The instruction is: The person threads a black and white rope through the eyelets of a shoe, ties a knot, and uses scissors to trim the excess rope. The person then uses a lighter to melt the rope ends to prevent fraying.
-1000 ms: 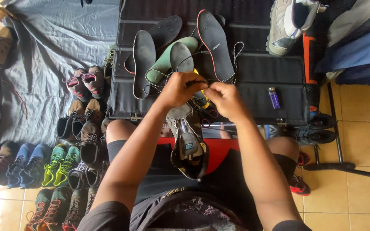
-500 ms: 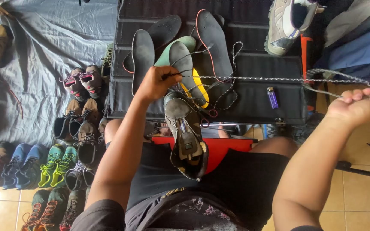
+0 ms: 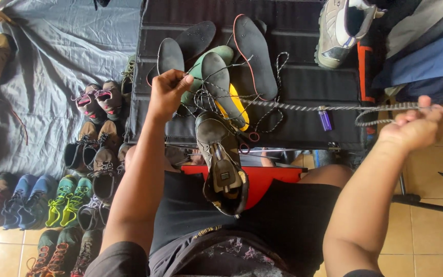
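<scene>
Lots of stuff crowded around here. On the black mat ahead there's a pile of loose insoles, dark ones, a green one and a yellow one, lying right behind the shoe, with a little purple lighter off to the right and a grey hiking shoe up at the far right corner. Down the left side, rows of paired shoes sit on a grey sheet. A red board lies across the lap, under the shoe.

The brown shoe sits on the lap, between the arms, sole up, long axis running away from the body, toe end pointing out toward the insoles and heel toward the person. The speckled lace runs from the toe end straight out to the right, pulled taut and roughly level, crossing over the mat and just above the lighter.

Left hand is above the toe end, fingers curled in and pinching the lace there. Right hand is way out right, fingers closed around the lace's far end, with a loop of it bunched by the fingertips.
</scene>
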